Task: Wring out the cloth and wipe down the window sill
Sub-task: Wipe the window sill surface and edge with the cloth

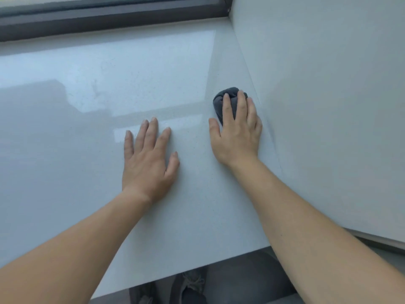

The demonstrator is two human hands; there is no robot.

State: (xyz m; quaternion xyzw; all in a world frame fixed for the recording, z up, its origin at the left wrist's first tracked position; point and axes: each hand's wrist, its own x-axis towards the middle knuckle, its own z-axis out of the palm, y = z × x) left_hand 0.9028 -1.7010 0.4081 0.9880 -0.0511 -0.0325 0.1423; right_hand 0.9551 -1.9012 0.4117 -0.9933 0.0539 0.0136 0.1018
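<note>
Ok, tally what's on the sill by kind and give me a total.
1 cloth, dark grey, bunched under the right hand
2 hands: right hand pressing on the cloth, left hand flat on the sill
Total: 3

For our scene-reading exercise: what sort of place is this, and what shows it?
Probably an indoor window recess: a glossy pale window sill runs under a dark window frame, a side wall meets it, and the right hand presses a dark cloth on it.
</note>
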